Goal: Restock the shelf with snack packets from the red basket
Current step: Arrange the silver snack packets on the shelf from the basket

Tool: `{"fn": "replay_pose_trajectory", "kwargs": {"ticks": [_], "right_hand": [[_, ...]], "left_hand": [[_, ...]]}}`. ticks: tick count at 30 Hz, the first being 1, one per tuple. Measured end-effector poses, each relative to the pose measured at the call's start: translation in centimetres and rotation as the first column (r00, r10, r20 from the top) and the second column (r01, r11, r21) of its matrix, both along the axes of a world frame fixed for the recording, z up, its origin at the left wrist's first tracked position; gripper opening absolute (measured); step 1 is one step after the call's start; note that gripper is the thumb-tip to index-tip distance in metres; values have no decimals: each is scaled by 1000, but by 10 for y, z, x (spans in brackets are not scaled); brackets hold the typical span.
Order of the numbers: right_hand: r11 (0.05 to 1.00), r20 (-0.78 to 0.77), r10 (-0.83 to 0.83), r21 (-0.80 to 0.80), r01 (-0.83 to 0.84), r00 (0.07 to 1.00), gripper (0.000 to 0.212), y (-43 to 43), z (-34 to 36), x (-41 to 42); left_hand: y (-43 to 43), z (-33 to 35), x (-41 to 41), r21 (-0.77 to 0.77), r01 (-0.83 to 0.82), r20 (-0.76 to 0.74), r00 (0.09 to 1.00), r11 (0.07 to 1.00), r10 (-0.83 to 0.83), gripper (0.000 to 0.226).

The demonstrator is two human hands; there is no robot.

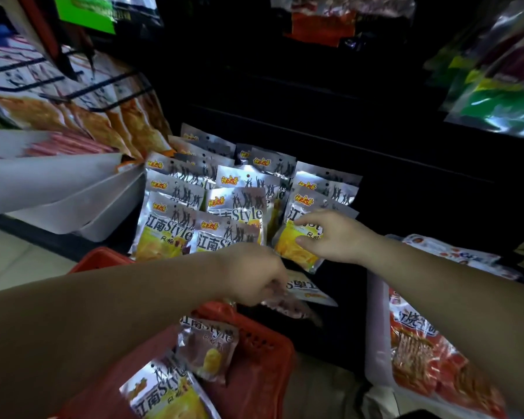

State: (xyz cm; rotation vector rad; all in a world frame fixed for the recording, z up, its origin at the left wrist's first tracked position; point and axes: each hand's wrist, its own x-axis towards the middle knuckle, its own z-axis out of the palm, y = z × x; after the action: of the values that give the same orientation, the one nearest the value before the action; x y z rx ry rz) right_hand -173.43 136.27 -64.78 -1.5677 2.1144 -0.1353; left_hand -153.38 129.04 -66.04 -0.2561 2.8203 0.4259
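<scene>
Item 1. Red basket (263,352): it sits low in the view, under both forearms. We log two silver-and-yellow snack packets inside it, one lying flat near the middle (206,349) and one at the basket's near side (164,391).

Item 2. Shelf stock (176,225): packets of the same kind stand in overlapping rows just beyond the basket's far rim.

Item 3. Right hand (330,237): it is beyond the basket and to its right, at the rightmost row. Thumb and fingers are curled and pinch the lower half of a held packet (294,252), which leans against the front of that row.

Item 4. Left hand (254,276): it is above the basket's far rim. The fingers are curled downward and grip a blurred packet (307,290) that juts out to the right. We cannot tell whether they grip more than one.

Item 5. Orange-red packets (421,358): they lie in a white tray (375,328) right of the basket.

Item 6. White shelf edge (58,192): it is left of and beyond the basket, with hanging packets (82,116) on black hooks above it.
</scene>
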Motion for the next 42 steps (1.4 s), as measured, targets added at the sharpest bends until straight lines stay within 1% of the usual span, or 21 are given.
{"fn": "replay_pose_trajectory", "kwargs": {"ticks": [1,3,5,6,8,10,11,12,14,15,17,18,20,23,25,27,29,31,33,40,42], "right_hand": [[999,-33,-20,-30,19,999,35,1,-1,-1],[971,-112,-98,-227,71,989,16,4,0,-4],[911,-158,-119,-411,44,980,15,7,3,-7],[907,-170,-88,-421,9,982,17,8,5,-7],[952,-108,39,-298,-70,993,20,11,8,-2],[988,-35,133,-78,-136,990,12,12,3,9],[985,-56,174,2,-174,983,16,12,-3,13],[974,-124,223,69,-216,967,32,13,-10,15],[965,-176,248,136,-226,953,59,14,-23,14],[965,-140,231,157,-209,963,65,15,-28,12],[960,-102,216,203,-192,971,68,19,-39,6],[954,-146,239,223,-203,960,67,20,-44,4],[949,-218,269,225,-219,938,61,22,-51,5],[950,-138,258,217,-225,956,52,18,-61,15],[959,87,165,219,-180,982,40,14,-69,23],[952,339,6,285,-109,941,29,11,-76,36],[930,444,-50,348,-120,895,38,11,-85,46],[915,469,-31,369,-164,883,65,9,-93,52],[916,450,-27,368,-158,893,76,4,-97,52],[961,488,-140,278,-2,862,69,7,-75,55],[973,429,-142,228,45,892,74,19,-64,56]], "left_hand": [[-6,-2,-6,-12,-38,-36,999,999,38,15],[-20,-6,-19,-36,-142,-115,984,989,137,13],[-35,-11,-34,-22,-246,-191,952,969,238,13],[-40,-12,-42,-19,-289,-223,934,957,278,13],[-47,-13,-56,10,-363,-257,900,932,353,15],[-51,-15,-64,94,-405,-249,875,910,415,17],[-52,-16,-66,127,-418,-244,866,899,437,17],[-53,-18,-67,142,-430,-246,857,892,452,19],[-55,-23,-66,125,-454,-278,838,882,471,25],[-57,-24,-64,108,-473,-297,824,874,482,29],[-60,-25,-58,95,-507,-339,793,857,507,35],[-62,-24,-55,103,-513,-355,782,852,513,36],[-64,-22,-46,117,-511,-356,779,851,517,41],[-64,-21,-32,93,-500,-325,802,861,501,45],[-63,-23,-24,95,-492,-308,812,866,495,45],[-61,-27,-17,130,-482,-298,814,866,498,43],[-58,-31,-12,165,-479,-284,815,862,506,41],[-55,-36,-8,195,-476,-268,815,857,514,40],[-53,-39,-6,210,-464,-257,823,861,507,42],[-49,-39,-8,224,-467,-206,835,855,510,43],[-46,-34,-10,255,-470,-184,834,845,519,41]]}}
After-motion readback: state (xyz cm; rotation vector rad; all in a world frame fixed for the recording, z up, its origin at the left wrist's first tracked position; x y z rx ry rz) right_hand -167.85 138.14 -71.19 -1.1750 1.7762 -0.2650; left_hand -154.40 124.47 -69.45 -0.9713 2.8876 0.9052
